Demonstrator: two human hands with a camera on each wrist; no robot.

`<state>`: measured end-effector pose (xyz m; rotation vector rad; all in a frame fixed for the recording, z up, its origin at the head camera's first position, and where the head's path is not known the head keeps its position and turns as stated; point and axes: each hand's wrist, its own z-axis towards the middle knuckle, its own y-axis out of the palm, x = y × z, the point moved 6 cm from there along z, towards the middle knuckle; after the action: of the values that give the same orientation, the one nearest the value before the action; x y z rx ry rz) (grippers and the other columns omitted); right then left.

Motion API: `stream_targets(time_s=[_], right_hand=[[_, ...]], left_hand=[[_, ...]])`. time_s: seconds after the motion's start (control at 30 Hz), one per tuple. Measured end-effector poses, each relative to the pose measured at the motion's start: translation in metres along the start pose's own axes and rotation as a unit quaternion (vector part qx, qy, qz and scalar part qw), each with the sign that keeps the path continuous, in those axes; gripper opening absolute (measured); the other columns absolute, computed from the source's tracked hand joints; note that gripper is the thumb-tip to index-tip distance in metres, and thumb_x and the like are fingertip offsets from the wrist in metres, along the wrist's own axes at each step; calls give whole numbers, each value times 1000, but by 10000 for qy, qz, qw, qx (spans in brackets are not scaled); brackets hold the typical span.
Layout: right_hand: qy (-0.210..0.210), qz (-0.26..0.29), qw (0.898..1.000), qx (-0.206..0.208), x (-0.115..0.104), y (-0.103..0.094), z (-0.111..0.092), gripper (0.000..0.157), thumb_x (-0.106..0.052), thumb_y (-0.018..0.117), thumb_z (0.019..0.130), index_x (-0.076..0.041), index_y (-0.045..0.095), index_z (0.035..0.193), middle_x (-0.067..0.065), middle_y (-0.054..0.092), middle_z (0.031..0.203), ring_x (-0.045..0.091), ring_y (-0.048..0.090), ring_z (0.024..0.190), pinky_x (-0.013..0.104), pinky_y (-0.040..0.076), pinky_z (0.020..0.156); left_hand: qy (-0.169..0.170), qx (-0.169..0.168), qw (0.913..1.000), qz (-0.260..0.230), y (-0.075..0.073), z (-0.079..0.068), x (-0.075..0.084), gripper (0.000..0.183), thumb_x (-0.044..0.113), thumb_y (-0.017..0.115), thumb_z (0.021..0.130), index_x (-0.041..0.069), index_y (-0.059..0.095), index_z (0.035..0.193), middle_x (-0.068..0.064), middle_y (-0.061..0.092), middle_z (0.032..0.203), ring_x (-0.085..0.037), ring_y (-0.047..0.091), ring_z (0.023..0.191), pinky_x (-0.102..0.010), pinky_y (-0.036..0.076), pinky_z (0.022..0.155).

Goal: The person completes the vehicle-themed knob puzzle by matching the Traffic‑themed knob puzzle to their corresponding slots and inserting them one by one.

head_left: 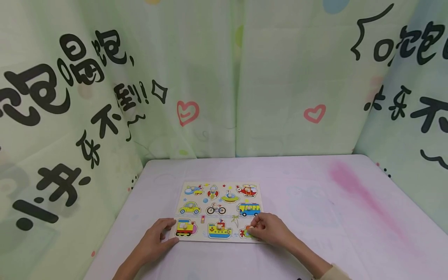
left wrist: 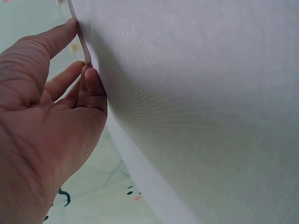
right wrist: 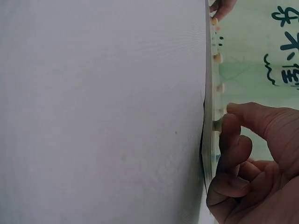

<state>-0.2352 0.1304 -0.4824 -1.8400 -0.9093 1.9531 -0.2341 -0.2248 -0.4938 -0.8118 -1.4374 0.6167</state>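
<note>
A white puzzle board (head_left: 224,181) with colourful vehicle pieces lies flat on the table. My left hand (head_left: 155,239) touches the board's left edge, thumb near the lower left corner and fingers a little higher. In the left wrist view, the thumb and fingertips of my left hand (left wrist: 56,102) meet the thin board edge (left wrist: 83,42). At the lower right of the board, my right hand (head_left: 273,229) pinches a red and green puzzle piece (head_left: 242,233), partly covered by the fingers. The right wrist view shows thumb and forefinger of my right hand (right wrist: 252,158) close together among the knobs.
Pieces on the board include a train (head_left: 185,228), a ship (head_left: 219,231), a bus (head_left: 249,210), a bicycle (head_left: 216,209) and a car (head_left: 190,208). The white table (head_left: 308,202) has a pink smear (head_left: 364,194). Printed curtains (head_left: 273,77) surround it.
</note>
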Motion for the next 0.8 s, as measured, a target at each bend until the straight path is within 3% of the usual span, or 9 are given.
stream_targets(time_s=[0.2,0.37,0.5,0.63,0.8], right_hand=[[359,855,9954,232,3,-4,-11,24,-31,70,98,-7,67,99,0,60,60,9,44,52,22,35,51],[837,1618,9803,761,2,-14,-28,27,-30,64,102,-3,68,106,2,61,65,12,46,55,23,38,52],[1061,1930,9689,1128,-1,-24,-43,28,-28,61,103,-1,68,109,6,61,67,14,48,55,23,36,50],[1009,1555,9747,1251,-2,-32,-55,27,-30,62,103,-4,68,107,4,61,67,14,49,56,23,38,51],[337,257,9888,1433,-7,-43,-67,14,-26,67,100,-12,68,100,-7,55,63,7,46,54,23,38,53]], left_hand=[[18,-19,10000,18,0,1,0,59,24,86,84,9,62,136,-5,58,137,-16,57,106,-37,53,88],[76,-7,10000,-59,1,2,2,57,23,85,84,8,63,135,-4,59,136,-17,57,108,-37,53,90],[91,-31,9999,-124,2,2,3,56,21,85,84,8,63,134,-4,60,135,-17,57,108,-37,53,89],[80,-60,9999,-112,2,2,3,57,22,85,84,8,63,135,-4,59,135,-17,57,107,-37,53,89],[85,-73,9999,-63,1,3,1,57,24,85,84,9,63,135,-4,59,135,-16,57,106,-37,53,88]])
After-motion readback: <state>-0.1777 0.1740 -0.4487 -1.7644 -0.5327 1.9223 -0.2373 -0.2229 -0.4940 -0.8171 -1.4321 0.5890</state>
